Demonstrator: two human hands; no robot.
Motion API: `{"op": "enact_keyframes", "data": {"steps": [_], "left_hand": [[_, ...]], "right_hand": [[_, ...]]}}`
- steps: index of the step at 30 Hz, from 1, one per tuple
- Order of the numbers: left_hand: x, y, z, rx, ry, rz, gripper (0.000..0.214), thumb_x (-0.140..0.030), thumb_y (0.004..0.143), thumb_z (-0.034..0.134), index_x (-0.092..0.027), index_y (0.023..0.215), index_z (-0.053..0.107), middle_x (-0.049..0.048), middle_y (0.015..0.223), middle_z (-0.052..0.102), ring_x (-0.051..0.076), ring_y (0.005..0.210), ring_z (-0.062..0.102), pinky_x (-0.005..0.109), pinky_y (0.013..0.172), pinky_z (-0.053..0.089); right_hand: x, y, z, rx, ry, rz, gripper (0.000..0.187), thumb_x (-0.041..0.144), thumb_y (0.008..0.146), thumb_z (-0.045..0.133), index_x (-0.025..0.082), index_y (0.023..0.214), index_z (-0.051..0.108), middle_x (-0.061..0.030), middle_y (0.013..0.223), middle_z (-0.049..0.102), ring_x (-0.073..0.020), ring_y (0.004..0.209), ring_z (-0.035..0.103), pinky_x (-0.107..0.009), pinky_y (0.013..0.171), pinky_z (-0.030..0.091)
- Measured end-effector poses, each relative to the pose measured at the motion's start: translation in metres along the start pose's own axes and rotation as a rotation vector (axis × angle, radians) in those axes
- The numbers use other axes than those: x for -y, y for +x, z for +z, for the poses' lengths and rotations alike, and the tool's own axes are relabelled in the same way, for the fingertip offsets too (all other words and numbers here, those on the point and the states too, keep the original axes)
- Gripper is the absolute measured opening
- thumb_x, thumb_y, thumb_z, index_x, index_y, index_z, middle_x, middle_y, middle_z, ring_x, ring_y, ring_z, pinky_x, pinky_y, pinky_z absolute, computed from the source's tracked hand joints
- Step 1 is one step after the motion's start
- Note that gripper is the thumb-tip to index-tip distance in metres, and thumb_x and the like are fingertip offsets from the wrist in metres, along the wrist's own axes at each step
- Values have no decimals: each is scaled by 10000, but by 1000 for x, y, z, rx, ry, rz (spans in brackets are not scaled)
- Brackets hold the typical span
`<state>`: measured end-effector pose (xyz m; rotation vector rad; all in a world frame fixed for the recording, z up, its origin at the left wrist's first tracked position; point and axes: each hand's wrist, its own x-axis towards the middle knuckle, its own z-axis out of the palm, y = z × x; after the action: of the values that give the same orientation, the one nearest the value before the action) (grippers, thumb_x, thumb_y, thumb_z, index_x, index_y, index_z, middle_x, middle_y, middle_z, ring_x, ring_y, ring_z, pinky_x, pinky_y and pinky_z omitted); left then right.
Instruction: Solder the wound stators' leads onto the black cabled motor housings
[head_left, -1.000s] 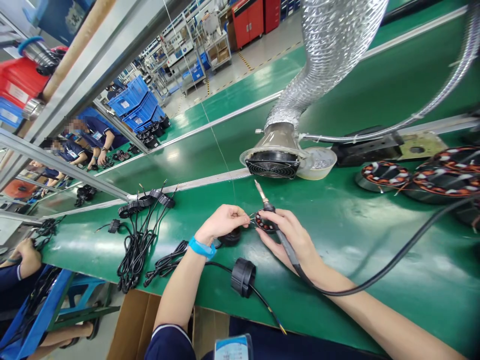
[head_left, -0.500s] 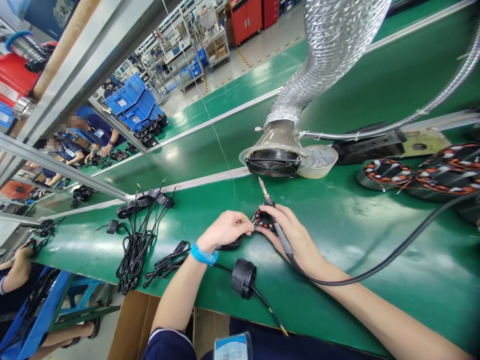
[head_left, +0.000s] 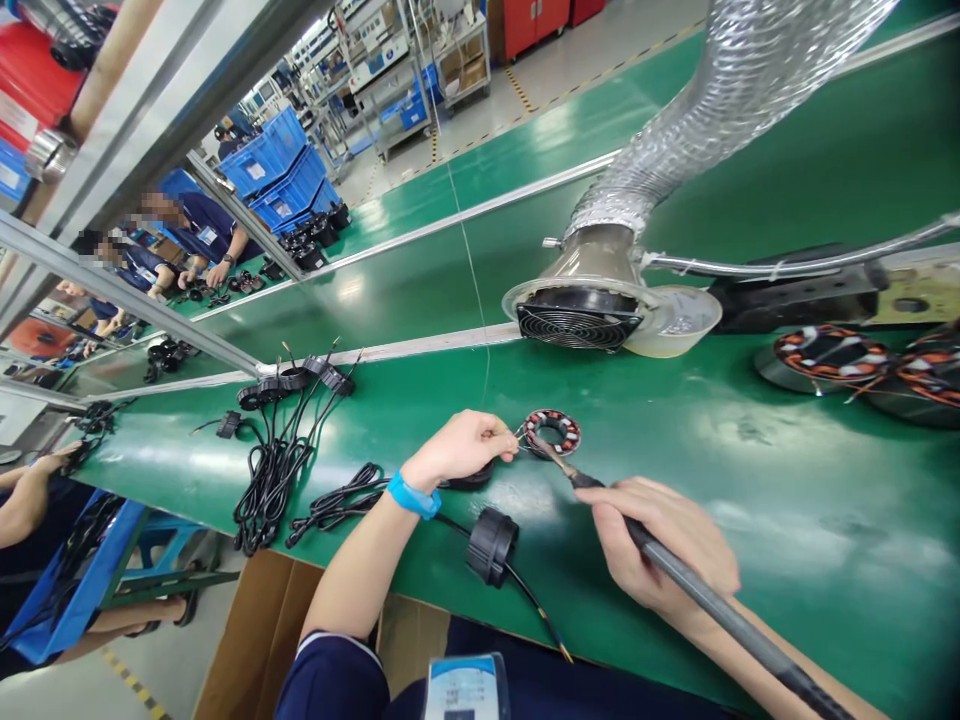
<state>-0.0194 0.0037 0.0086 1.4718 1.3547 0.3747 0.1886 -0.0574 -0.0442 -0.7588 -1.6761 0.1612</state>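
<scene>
A small ring-shaped stator (head_left: 553,415) with dark windings and white and red segments sits in front of me on the green bench. My left hand (head_left: 466,446), in a blue wristband, is closed at its left edge, pinching the thin wire leads there. The grip hides most of these leads. My right hand (head_left: 664,545) is wrapped round a soldering iron (head_left: 579,479). The iron points up and left, its tip at the ring's lower edge by the wires; contact is unclear. Below lies a black threaded cap (head_left: 493,546) on a cable with bared coloured wire ends (head_left: 562,648).
A fume extractor fan (head_left: 577,318) on a foil duct (head_left: 705,120) stands behind the stator, beside a plastic bowl (head_left: 679,325). Larger stators (head_left: 832,355) lie right. Bundled black cables (head_left: 274,490) lie left. Co-workers (head_left: 206,235) sit farther along the bench.
My right hand has drawn back right and down, and the soldering iron has swung from upright to pointing at the stator. The right fingers have left the ring. My left hand keeps its pinch.
</scene>
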Motion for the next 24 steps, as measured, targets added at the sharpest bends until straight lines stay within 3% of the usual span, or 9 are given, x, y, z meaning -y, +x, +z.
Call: {"op": "enact_keyframes", "data": {"steps": [14,24], "left_hand": [[0,-3,3,-42,-12,22,181,-281,854,599,-127,772,647,46,772,703,127,704,587,228,678,417],[-1,-4,3,-48,16,32,198,-295,857,598,-130,761,651,41,775,699,126,701,566,233,667,401]], "right_hand": [[2,1,1,53,29,19,189,55,884,559,220,915,645,38,624,637,-120,493,586,-262,544,486],[-1,-5,3,-60,89,92,204,34,860,575,198,925,678,12,669,667,-129,532,606,-274,548,507]]}}
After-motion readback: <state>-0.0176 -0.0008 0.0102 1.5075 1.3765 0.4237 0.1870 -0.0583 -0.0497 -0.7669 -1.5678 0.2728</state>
